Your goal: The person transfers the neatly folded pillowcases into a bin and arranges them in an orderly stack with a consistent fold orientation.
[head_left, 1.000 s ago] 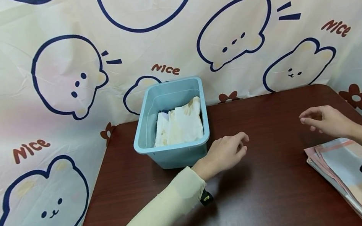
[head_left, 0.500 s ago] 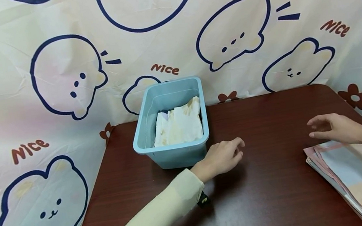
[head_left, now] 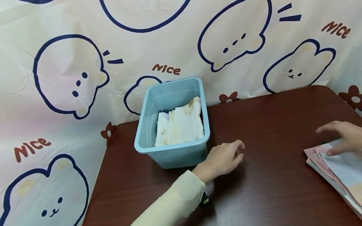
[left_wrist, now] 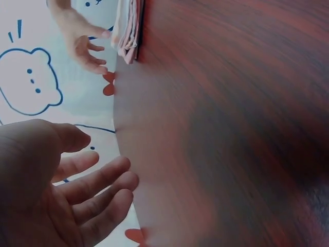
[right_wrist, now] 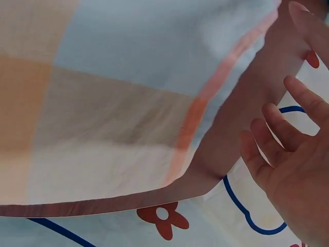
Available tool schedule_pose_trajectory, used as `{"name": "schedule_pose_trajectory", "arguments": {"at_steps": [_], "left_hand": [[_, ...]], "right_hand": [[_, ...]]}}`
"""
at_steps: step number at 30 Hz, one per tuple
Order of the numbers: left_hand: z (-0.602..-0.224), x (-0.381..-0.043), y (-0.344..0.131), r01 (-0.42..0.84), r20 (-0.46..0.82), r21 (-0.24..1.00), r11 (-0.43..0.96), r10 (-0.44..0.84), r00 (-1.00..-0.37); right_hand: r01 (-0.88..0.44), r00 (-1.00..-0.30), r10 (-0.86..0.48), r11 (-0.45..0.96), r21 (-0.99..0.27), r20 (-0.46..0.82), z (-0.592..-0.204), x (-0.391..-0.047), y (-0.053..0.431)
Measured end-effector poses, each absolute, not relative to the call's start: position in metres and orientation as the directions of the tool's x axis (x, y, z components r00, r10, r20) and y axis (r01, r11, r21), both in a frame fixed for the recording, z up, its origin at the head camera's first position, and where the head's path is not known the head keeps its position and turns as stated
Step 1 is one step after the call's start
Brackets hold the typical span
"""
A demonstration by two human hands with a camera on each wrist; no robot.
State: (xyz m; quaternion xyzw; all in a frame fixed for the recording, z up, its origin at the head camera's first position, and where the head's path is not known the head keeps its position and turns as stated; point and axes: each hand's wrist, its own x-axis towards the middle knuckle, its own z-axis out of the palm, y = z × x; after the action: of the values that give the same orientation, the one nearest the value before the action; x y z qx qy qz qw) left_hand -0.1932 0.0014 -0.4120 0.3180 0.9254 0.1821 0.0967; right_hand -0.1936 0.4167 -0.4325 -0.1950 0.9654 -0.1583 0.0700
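Observation:
In the head view my left hand [head_left: 222, 158] hovers over the table, just right of a light blue plastic bin [head_left: 176, 156]. Its fingers are loosely bent and hold nothing; the left wrist view shows that palm and its relaxed fingers [left_wrist: 103, 206]. My right hand [head_left: 354, 137] is above the far end of a folded stack of checked cloth [head_left: 355, 169], thumb and fingers spread apart, nothing between them. Pale blue, beige and orange squares with a pink border mark the cloth [right_wrist: 123, 103] in the right wrist view. White folded cloths [head_left: 182, 124] with tan patches lie inside the bin.
The dark red-brown wooden table [head_left: 265, 193] ends at a rounded far right corner. Behind it hangs a pale sheet [head_left: 158, 46] with blue-outlined cartoon animals, close behind the bin. The cloth stack extends out of the head view at the bottom right.
My right hand has moved right and toward me over the checked cloth, its thumb and fingers spreading wider. My left hand has shifted slightly left and lower. Bin and cloths stay put.

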Motion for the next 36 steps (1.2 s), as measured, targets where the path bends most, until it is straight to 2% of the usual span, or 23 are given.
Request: {"name": "schedule_pose_trajectory", "arguments": {"at_steps": [5, 13, 26, 36], "left_hand": [[-0.418, -0.193, 0.004, 0.540, -0.107, 0.393, 0.744, 0.620, -0.777], [-0.425, -0.191, 0.002, 0.522, -0.147, 0.373, 0.767, 0.605, -0.783], [-0.427, -0.195, -0.007, 0.510, -0.136, 0.405, 0.758, 0.602, -0.787], [-0.428, -0.196, -0.006, 0.491, -0.144, 0.427, 0.759, 0.594, -0.792]], "right_hand": [[-0.343, -0.909, -0.402, 0.872, -0.350, -0.112, -0.441, -0.191, 0.418], [-0.342, -0.918, -0.382, 0.898, -0.278, -0.106, -0.457, -0.190, 0.415], [-0.324, -0.928, -0.357, 0.916, -0.238, -0.108, -0.463, -0.193, 0.413], [-0.350, -0.927, -0.374, 0.899, -0.262, -0.044, -0.465, -0.199, 0.406]]}}
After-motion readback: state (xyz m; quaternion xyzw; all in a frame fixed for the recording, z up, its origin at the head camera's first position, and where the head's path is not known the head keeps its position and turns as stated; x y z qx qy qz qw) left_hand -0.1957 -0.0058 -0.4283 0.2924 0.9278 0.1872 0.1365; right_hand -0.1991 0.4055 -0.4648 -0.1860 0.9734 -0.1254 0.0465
